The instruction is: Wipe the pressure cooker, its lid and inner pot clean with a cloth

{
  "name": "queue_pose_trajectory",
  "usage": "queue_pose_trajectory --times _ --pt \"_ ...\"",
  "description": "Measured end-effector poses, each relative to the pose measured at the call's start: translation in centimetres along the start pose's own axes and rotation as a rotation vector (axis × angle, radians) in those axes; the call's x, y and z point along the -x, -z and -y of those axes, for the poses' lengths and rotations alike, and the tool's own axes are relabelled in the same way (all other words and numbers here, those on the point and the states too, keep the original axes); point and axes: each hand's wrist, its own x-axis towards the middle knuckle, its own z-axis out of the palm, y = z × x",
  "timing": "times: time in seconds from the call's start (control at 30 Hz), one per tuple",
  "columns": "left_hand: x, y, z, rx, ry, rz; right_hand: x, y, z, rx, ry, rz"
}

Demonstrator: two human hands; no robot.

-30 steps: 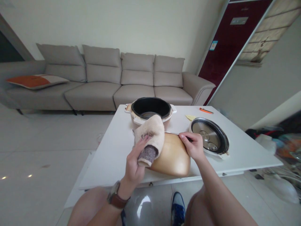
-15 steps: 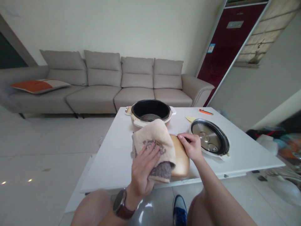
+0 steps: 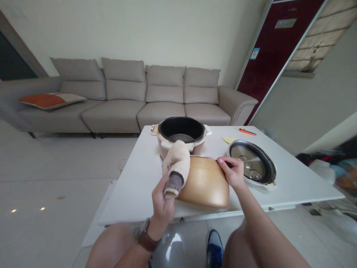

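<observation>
A gold-coloured rice cooker inner pot is tilted on its side at the near edge of the table, its outer wall facing me. My right hand grips its rim on the right, thumb on the outside. My left hand is closed on a bunched beige and grey cloth, which lies against the left part of the pot. Behind the pot stands the rice cooker body, open at the top with a dark interior. The pot's inside is hidden from me.
On the white table, a detached cooker lid lies at the right, metal side up. Behind it are a yellow scrap and an orange cutter. A grey sofa stands beyond the table. Clutter sits at the far right.
My left hand has moved left and turned, so the cloth is bunched rather than spread, and more of the pot's gold wall shows. My right hand keeps its grip on the rim.
</observation>
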Motion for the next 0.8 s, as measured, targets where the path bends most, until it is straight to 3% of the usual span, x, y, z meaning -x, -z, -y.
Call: queue_pose_trajectory --times 0.1,0.27,0.4,0.67,0.8 --pt "0.1 -0.4 0.4 -0.06 -0.012 -0.038 -0.3 0.3 0.8 0.052 0.002 0.052" --pt "0.1 -0.9 -0.7 -0.037 -0.202 0.057 -0.4 -0.2 4.6 0.255 -0.016 0.137" --pt "0.4 -1.1 -1.0 0.017 -0.273 0.108 -0.2 -0.7 6.1 0.312 -0.038 0.104" --pt "1.2 -1.0 0.2 0.012 -0.186 0.069 -0.2 0.7 2.6 0.07 -0.084 0.032" --pt "1.4 -1.5 0.2 -0.035 0.018 -0.055 0.1 1.3 1.3 0.003 -0.062 0.02"
